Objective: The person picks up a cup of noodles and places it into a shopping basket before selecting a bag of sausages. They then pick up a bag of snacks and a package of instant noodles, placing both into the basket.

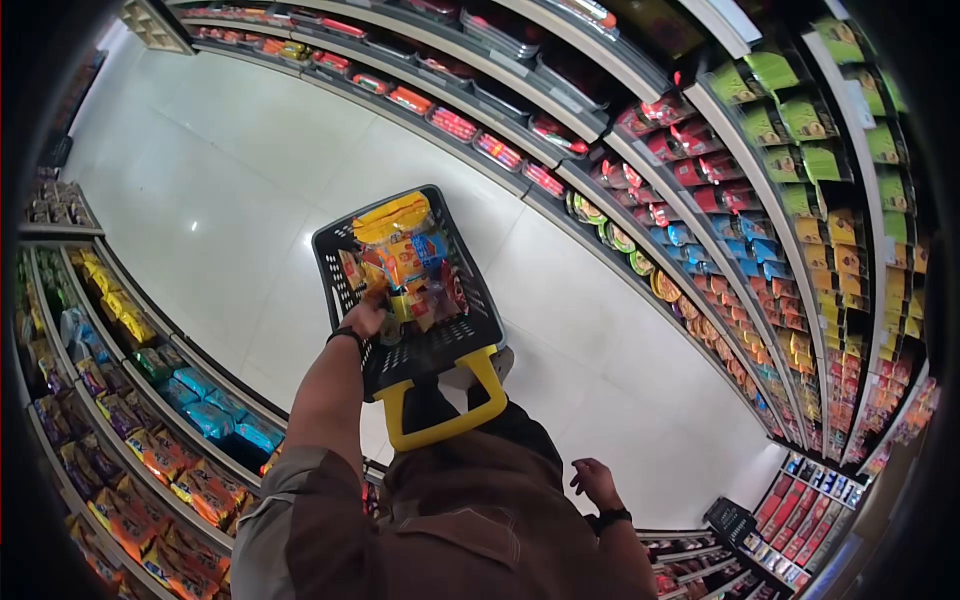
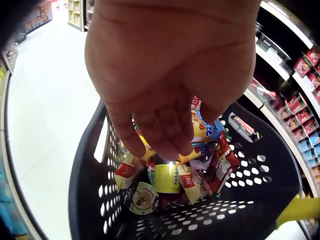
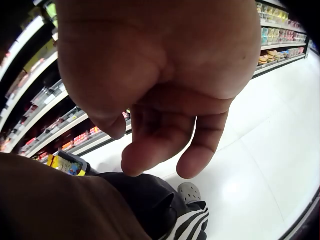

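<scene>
A black basket (image 1: 487, 322) with a yellow handle (image 1: 447, 437) holds a large yellow packet (image 1: 392, 218), a blue packet (image 1: 430, 248) and several other snacks. My left hand (image 1: 365, 318) is inside its left side, over the packets. In the left wrist view, the fingers of my left hand (image 2: 170, 75) bend down among yellow packets, above a yellow-green cup (image 2: 167, 178) and a round-lidded cup (image 2: 144, 198); whether they grip anything is hidden. My right hand (image 1: 597, 483) hangs beside my body, its fingers loosely curled around nothing (image 3: 160, 90).
Shelves of bagged snacks (image 1: 205, 410) run along the left, and tall shelves of colourful packets (image 1: 735, 250) along the right. Pale floor (image 1: 200, 190) lies between them. Another dark basket (image 1: 728, 518) is at the lower right. A grey shoe (image 3: 189, 192) shows below my right hand.
</scene>
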A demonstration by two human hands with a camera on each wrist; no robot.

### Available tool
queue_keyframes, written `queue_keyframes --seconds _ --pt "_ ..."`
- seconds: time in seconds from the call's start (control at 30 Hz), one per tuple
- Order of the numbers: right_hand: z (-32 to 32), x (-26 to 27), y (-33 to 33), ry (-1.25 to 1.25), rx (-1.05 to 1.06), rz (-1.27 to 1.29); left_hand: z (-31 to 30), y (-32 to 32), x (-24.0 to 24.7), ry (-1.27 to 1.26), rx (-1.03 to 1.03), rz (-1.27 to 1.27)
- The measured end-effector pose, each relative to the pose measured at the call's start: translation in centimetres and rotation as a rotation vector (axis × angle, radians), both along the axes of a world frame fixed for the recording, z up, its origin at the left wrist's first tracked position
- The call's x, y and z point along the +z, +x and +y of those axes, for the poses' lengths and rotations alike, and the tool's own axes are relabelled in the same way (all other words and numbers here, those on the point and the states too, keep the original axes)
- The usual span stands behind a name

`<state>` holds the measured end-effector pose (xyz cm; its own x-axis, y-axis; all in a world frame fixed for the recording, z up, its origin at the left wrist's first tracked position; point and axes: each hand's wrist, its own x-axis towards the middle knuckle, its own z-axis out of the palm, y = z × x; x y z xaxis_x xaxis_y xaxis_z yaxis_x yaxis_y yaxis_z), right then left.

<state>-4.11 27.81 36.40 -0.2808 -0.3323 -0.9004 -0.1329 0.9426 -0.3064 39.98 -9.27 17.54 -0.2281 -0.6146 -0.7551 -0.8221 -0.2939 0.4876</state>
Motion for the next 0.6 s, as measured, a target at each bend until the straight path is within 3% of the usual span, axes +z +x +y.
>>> queue_keyframes --seconds 0.2,0.37,0.43,0.6 --pt "4.0 3.2 4.3 0.085 -0.098 0.064 -1.5 -1.7 -6.7 0.024 0.081 -0.022" --pt "7.2 4.8 6.9 0.193 -0.125 0.065 -3.0 -3.6 -6.5 -0.038 0.118 -0.046" --pt "7.2 5.9 8.3 0.169 -0.301 0.079 -3.5 -3.9 -7.0 -0.053 0.062 -0.056" --pt "6.5 6.2 8.2 0.156 -0.245 0.088 -4.1 -4.6 -8.9 -0.002 0.247 -0.04"
